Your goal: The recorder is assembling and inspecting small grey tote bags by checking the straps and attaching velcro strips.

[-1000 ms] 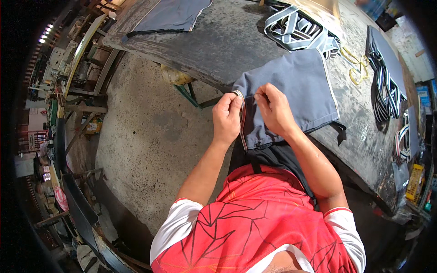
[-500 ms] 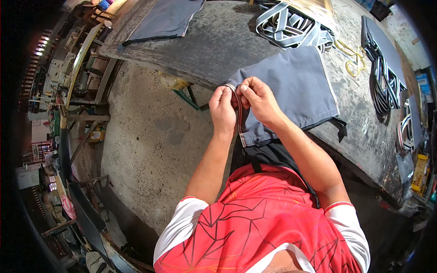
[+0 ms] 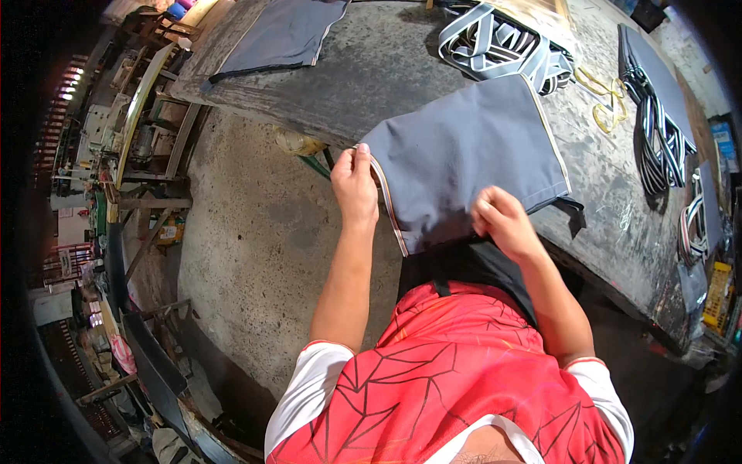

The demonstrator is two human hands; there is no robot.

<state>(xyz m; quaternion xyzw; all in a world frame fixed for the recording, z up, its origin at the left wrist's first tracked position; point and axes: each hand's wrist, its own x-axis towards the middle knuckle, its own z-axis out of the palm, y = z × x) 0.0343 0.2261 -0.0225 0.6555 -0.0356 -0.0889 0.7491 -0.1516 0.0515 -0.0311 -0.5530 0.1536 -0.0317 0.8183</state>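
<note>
There is one left hand point(image 3: 355, 189) and one right hand point(image 3: 504, 220); one tabletop point(image 3: 348, 91); one held grey cloth point(image 3: 460, 151) and one far-left grey cloth point(image 3: 282, 37); three strap bundles: one far bundle point(image 3: 495, 48), one right bundle point(image 3: 658, 147) and one right-edge bundle point(image 3: 690, 224); one yellow cord tangle point(image 3: 610, 114).

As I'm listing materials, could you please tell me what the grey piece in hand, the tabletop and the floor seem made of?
Grey piece: probably matte cloth, given its soft folds.
Tabletop: perhaps painted wood, its dark finish worn and scuffed.
Floor: likely bare concrete, rough and speckled.
</note>
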